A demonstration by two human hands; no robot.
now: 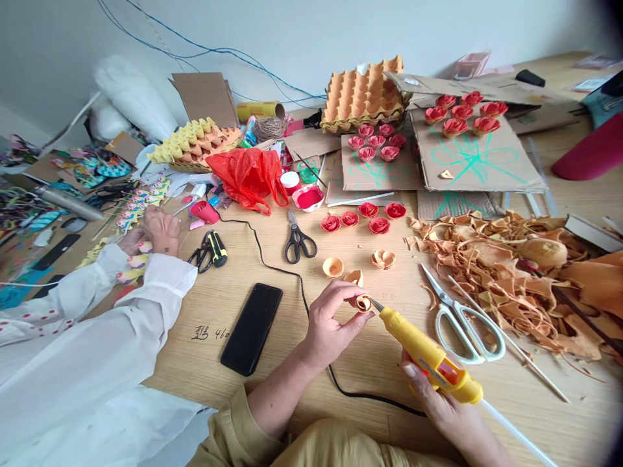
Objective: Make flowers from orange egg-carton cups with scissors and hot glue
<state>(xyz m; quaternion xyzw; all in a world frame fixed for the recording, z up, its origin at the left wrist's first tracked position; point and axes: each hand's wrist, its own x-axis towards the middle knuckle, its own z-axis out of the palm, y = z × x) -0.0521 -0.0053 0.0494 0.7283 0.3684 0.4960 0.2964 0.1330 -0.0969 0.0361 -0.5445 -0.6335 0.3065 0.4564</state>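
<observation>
Between the fingers and thumb of my left hand (pixel 331 319) is a small rolled rosette (pixel 363 303) of tan egg-carton pulp. My right hand (pixel 440 405) grips a yellow glue gun (pixel 428 353) by its handle, a clear glue stick (pixel 518 433) jutting from its back. The nozzle tip is at the rosette's edge; whether glue is flowing I cannot tell. Just beyond my left fingers lie a tan petal piece (pixel 354 277), a small tan cup (pixel 333 266) and an unpainted tan flower (pixel 383 259). Several red-painted flowers (pixel 379 225) sit farther back.
White-handled scissors (pixel 470 327) and a thin stick (pixel 511 340) lie right, beside heaped carton scraps (pixel 506 285). A phone (pixel 252 329), black scissors (pixel 299 240) and the black cord (pixel 302 285) lie left. A co-worker's white-sleeved arms (pixel 160 292) reach in. Cardboard sheets (pixel 477 155) bear red flowers.
</observation>
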